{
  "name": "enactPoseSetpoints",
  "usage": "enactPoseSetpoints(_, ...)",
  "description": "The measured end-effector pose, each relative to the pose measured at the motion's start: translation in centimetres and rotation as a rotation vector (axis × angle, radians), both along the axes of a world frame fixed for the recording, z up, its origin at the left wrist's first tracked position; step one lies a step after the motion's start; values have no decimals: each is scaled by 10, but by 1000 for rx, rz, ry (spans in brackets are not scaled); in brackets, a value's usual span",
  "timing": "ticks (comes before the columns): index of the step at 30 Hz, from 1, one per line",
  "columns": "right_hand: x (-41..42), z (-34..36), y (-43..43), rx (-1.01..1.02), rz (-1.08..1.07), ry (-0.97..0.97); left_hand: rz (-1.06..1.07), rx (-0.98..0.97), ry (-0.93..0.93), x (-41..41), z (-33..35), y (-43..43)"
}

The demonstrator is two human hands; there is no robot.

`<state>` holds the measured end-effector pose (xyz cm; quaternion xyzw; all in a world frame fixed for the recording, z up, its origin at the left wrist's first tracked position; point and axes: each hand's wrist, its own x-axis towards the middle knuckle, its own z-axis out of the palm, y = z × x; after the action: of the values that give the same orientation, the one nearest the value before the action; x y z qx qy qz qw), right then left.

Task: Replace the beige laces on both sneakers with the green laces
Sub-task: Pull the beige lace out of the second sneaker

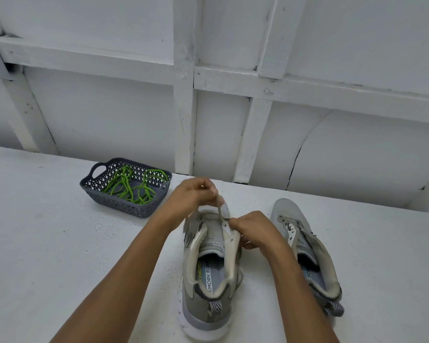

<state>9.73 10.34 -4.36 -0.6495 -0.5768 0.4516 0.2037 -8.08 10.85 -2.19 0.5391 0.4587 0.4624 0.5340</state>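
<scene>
Pinching the beige lace (pixel 219 209) above the toe, the left hand (pixel 195 194) holds it taut while the right hand (pixel 253 231) grips the sneaker (pixel 208 285) by its eyelet flap. The lace looks limp and light, best held close to the eyelet. Green laces (pixel 129 188) lie in a basket (pixel 124 206) on the white table (pixel 60 243), by a panelled wall (pixel 109 107).

Bare white tabletop (pixel 47 243) lay open left of the near sneaker (pixel 203 300), up to the grey lattice basket (pixel 124 206), whose open top left the green laces (pixel 131 188) reachable from above. The left hand (pixel 193 194), pinching a beige lace (pixel 219 209), and its forearm crossed the gap between basket and sneaker. The right hand (pixel 254 233), gripping that sneaker's eyelet edge, filled the narrow lane to the second sneaker (pixel 286 211). A white panelled wall (pixel 233 120) closed the table's far side.
</scene>
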Motion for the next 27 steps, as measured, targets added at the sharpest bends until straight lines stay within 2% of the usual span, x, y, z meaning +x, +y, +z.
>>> enactPoseSetpoints(2,-1,1,0,-6,4,-2,19,-41,-201,-4,7,1)
enactPoseSetpoints(3,-1,1,0,-6,7,-5,39,-40,-216,-7,7,4)
enactPoseSetpoints(5,-1,2,0,-3,14,-10,93,-16,-129,-13,5,9)
enactPoseSetpoints(6,-1,2,0,-1,16,-11,111,3,-29,-15,2,11)
enactPoseSetpoints(8,-1,2,1,2,14,-14,97,67,289,-15,-1,13)
enactPoseSetpoints(12,-4,4,0,14,19,-31,-152,139,998,-1,-7,10)
enactPoseSetpoints(13,-5,4,0,16,18,-34,-191,121,1076,2,-10,10)
enactPoseSetpoints(15,-5,4,-1,19,17,-45,-194,100,1105,8,-14,12)
enactPoseSetpoints(17,-3,3,-1,24,12,-45,-157,138,1071,9,-14,13)
enactPoseSetpoints(19,-2,3,-3,23,4,-35,-115,166,920,8,-12,11)
enactPoseSetpoints(25,-1,1,-3,26,-1,-17,-57,0,-64,-5,0,-3)
enactPoseSetpoints(27,-1,1,-2,35,3,-19,-30,-47,-212,-9,1,-2)
